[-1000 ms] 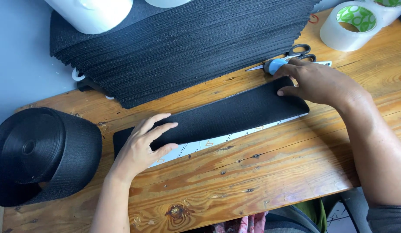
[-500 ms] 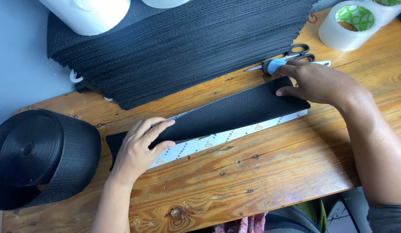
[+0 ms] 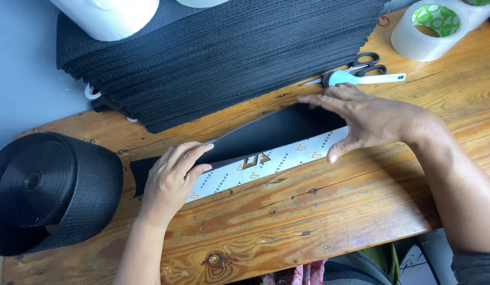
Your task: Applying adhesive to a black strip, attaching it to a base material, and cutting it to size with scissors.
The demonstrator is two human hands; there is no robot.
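Hands flat and open, left hand (image 3: 174,171) and right hand (image 3: 361,119) pressing black strip (image 3: 266,134), palms down.

Bare table (image 3: 329,211) lies open toward me, below my hands. Behind them, the stacked black strips (image 3: 224,58), scissors (image 3: 361,66) and tape roll (image 3: 427,31) block passage; the webbing roll (image 3: 44,190) closes my left.

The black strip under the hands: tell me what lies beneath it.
Beneath the black strip lies a white printed strip, its near edge showing, on the wooden table. The left hand and right hand cover its ends; the rest is hidden.
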